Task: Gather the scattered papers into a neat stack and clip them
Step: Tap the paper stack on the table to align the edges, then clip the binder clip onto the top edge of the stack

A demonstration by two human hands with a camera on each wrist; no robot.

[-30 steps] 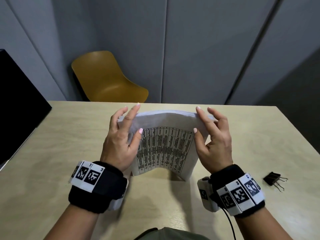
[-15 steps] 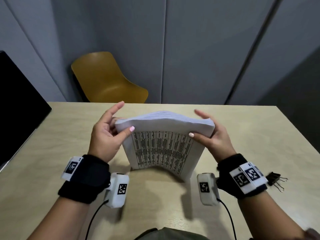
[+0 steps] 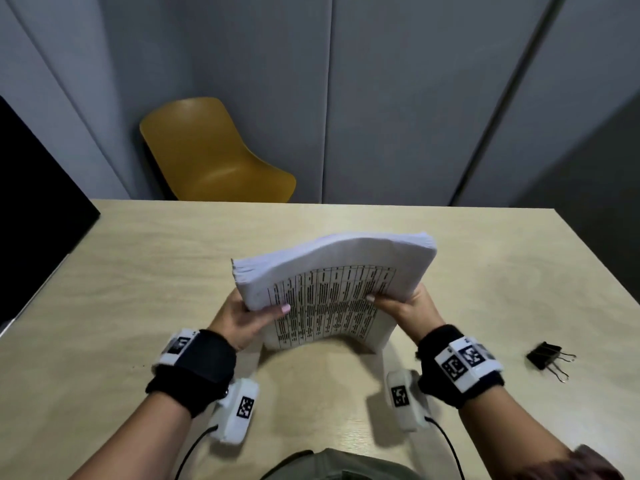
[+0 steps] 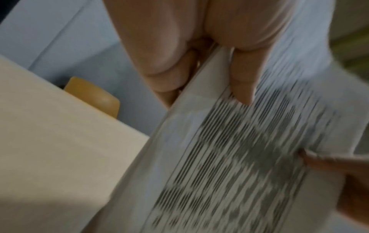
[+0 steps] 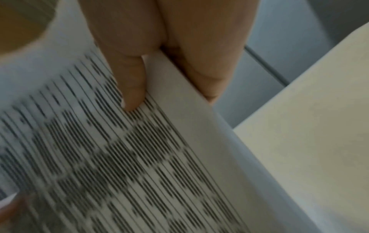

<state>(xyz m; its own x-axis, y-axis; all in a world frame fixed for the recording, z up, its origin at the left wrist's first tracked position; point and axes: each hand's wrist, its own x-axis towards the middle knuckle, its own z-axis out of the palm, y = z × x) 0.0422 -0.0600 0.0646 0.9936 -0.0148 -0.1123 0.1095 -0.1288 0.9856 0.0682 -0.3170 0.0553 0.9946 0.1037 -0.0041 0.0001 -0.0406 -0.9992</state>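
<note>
Papers (image 3: pixel 332 292) stand bowed on edge on the worktop (image 3: pixel 138 271), gripped at both sides by left hand (image 3: pixel 239 320) and right hand (image 3: pixel 408 311), thumbs in front, fingers (image 4: pixel 169 75) curled behind, clip (image 3: pixel 545 355) lying near right.

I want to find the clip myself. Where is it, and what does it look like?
Start at the table, then go to the right hand holding the papers. Past that wrist, the clip lies alone: small, black, with two wire handles.

Printed table on paper stack (image 4: pixel 229 157) motion-blurred, unreadable in both wrist views
</note>
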